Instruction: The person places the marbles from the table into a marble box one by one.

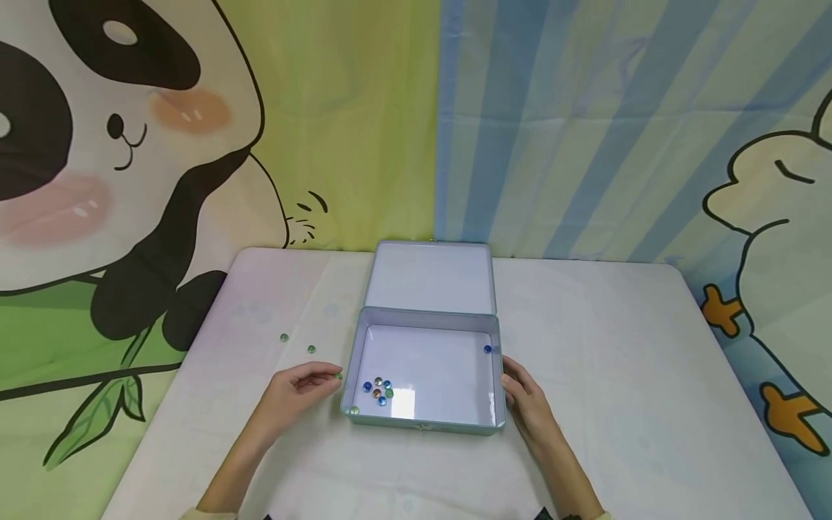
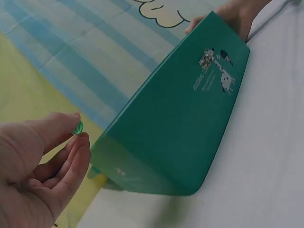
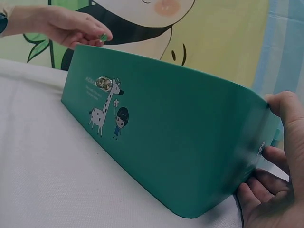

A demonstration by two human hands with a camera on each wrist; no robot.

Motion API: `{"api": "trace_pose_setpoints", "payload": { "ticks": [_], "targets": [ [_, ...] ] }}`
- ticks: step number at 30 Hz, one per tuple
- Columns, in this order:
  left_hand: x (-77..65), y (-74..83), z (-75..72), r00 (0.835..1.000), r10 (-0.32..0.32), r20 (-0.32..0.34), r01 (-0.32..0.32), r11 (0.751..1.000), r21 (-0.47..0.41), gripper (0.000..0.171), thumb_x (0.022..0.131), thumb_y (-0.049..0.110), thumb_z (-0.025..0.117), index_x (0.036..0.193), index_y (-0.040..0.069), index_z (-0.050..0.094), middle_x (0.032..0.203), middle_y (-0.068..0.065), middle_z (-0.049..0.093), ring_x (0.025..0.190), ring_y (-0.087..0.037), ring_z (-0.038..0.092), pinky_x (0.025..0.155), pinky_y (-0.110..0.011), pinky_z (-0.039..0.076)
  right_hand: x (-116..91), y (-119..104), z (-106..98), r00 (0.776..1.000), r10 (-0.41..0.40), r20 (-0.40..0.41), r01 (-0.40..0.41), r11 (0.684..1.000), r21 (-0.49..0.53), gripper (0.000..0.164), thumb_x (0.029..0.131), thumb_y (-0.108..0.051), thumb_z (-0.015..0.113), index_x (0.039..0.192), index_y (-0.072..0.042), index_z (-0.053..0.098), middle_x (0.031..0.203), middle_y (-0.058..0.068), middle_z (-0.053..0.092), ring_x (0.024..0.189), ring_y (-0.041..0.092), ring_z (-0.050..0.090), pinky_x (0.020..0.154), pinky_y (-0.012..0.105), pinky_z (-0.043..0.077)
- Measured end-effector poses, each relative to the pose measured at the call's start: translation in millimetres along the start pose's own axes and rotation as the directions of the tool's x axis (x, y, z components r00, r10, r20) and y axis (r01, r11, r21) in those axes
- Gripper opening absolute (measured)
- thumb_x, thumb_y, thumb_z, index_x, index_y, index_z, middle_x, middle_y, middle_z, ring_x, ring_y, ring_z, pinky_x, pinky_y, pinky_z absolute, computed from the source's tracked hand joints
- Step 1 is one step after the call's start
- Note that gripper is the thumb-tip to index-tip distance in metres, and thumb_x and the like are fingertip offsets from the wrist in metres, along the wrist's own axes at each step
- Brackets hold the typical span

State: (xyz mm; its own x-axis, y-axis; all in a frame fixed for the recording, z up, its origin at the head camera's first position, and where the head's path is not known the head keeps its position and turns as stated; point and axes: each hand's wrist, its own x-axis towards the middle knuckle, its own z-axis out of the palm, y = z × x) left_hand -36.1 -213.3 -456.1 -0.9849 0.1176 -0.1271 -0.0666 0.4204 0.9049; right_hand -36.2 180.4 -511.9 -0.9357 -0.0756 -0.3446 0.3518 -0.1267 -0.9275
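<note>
My left hand (image 1: 302,393) pinches a green glass marble (image 2: 79,128) between thumb and fingertips, just outside the left rim of an open green tin box (image 1: 422,426). In the right wrist view that marble (image 3: 103,37) shows above the box's far corner. My right hand (image 1: 529,401) rests against the box's right outer wall, one fingertip at the rim and the others lower on the side. Inside, several coloured marbles (image 1: 377,393) cluster at the front left. A green marble (image 1: 354,410) lies in the front left corner, and a blue marble (image 1: 487,349) sits by the right wall.
Two more green marbles, a farther marble (image 1: 284,337) and a nearer marble (image 1: 311,349), lie on the white tabletop (image 1: 617,361) left of the box. The hinged lid (image 1: 429,278) is folded back behind it. A printed cloth (image 1: 364,123) hangs beyond the table.
</note>
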Motion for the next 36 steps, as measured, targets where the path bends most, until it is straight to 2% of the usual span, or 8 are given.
{"api": "trace_pose_setpoints", "payload": {
  "ticks": [8, 13, 17, 20, 24, 28, 33, 36],
  "targets": [
    [0.4, 18.7, 11.7, 0.987, 0.053, 0.148, -0.043, 0.997, -0.069, 0.029, 0.085, 0.026, 0.074, 0.108, 0.008, 0.070, 0.100, -0.008, 0.071, 0.086, -0.008, 0.067, 0.077, -0.021, 0.057, 0.9, 0.2, -0.7, 1.000, -0.003, 0.001, 0.003, 1.000, -0.015, 0.060, 0.099, -0.027, 0.051, 0.149, -0.003, 0.030, 0.157, 0.018, 0.028, 0.148, 0.032, 0.024, 0.091, 0.002, 0.038],
    [9.1, 31.7, 18.5, 0.955, 0.131, 0.267, -0.114, 0.990, -0.078, 0.029, 0.088, 0.024, 0.072, 0.109, 0.005, 0.068, 0.100, -0.008, 0.071, 0.086, -0.009, 0.067, 0.076, -0.023, 0.057, 1.7, 1.1, -1.0, 1.000, -0.009, -0.006, 0.009, 1.000, -0.008, 0.059, 0.099, -0.026, 0.051, 0.149, -0.003, 0.030, 0.156, 0.018, 0.029, 0.145, 0.031, 0.027, 0.092, 0.003, 0.039],
    [25.3, 48.0, 20.7, 0.926, 0.156, 0.344, -0.146, 0.988, -0.053, 0.026, 0.089, 0.024, 0.071, 0.109, 0.008, 0.069, 0.098, -0.006, 0.071, 0.086, -0.011, 0.067, 0.076, -0.024, 0.057, 2.6, 2.3, -0.5, 1.000, -0.007, -0.013, 0.007, 1.000, -0.002, 0.060, 0.098, -0.026, 0.052, 0.149, -0.002, 0.031, 0.156, 0.019, 0.030, 0.144, 0.031, 0.028, 0.092, 0.004, 0.040],
    [45.1, 61.6, 22.5, 0.901, 0.169, 0.400, -0.183, 0.983, -0.004, 0.024, 0.089, 0.026, 0.071, 0.107, 0.012, 0.069, 0.097, -0.004, 0.070, 0.086, -0.010, 0.066, 0.076, -0.023, 0.056, 2.5, 2.9, -0.1, 1.000, -0.007, -0.019, 0.007, 1.000, -0.002, 0.061, 0.098, -0.026, 0.053, 0.149, -0.002, 0.030, 0.156, 0.020, 0.030, 0.145, 0.031, 0.028, 0.091, 0.003, 0.040],
    [80.3, 77.2, 29.0, 0.866, 0.205, 0.455, -0.261, 0.963, 0.063, 0.023, 0.089, 0.027, 0.070, 0.107, 0.013, 0.070, 0.096, -0.003, 0.071, 0.085, -0.012, 0.065, 0.076, -0.023, 0.055, 2.1, 2.4, -1.6, 1.000, -0.003, -0.025, 0.004, 1.000, 0.008, 0.060, 0.097, -0.025, 0.053, 0.149, -0.002, 0.031, 0.155, 0.019, 0.031, 0.143, 0.032, 0.029, 0.091, 0.004, 0.041],
    [114.4, 86.7, 43.7, 0.835, 0.205, 0.510, -0.277, 0.958, 0.070, 0.023, 0.090, 0.025, 0.069, 0.108, 0.010, 0.070, 0.096, -0.006, 0.072, 0.087, -0.025, 0.068, 0.075, -0.029, 0.056, 1.8, 1.7, -2.8, 1.000, -0.002, -0.024, 0.002, 1.000, 0.010, 0.060, 0.097, -0.025, 0.053, 0.148, -0.003, 0.032, 0.155, 0.018, 0.032, 0.143, 0.031, 0.030, 0.092, 0.005, 0.041],
    [140.2, 94.5, 73.4, 0.755, 0.179, 0.631, -0.268, 0.962, 0.048, 0.024, 0.091, 0.022, 0.068, 0.109, 0.008, 0.070, 0.098, -0.015, 0.073, 0.092, -0.039, 0.067, 0.082, -0.048, 0.056, 2.3, 1.9, -2.5, 1.000, -0.010, -0.012, 0.010, 1.000, 0.000, 0.058, 0.097, -0.025, 0.053, 0.148, -0.004, 0.033, 0.154, 0.017, 0.033, 0.143, 0.031, 0.031, 0.094, 0.007, 0.040],
    [149.0, 98.0, 92.9, 0.710, 0.159, 0.686, -0.248, 0.968, 0.032, 0.024, 0.091, 0.022, 0.068, 0.109, 0.007, 0.070, 0.102, -0.021, 0.071, 0.094, -0.041, 0.067, 0.085, -0.051, 0.055, 3.0, 2.1, -2.0, 1.000, -0.002, -0.017, 0.002, 1.000, -0.001, 0.057, 0.097, -0.025, 0.053, 0.148, -0.005, 0.034, 0.154, 0.016, 0.034, 0.142, 0.030, 0.032, 0.095, 0.008, 0.040]
  ]
}}
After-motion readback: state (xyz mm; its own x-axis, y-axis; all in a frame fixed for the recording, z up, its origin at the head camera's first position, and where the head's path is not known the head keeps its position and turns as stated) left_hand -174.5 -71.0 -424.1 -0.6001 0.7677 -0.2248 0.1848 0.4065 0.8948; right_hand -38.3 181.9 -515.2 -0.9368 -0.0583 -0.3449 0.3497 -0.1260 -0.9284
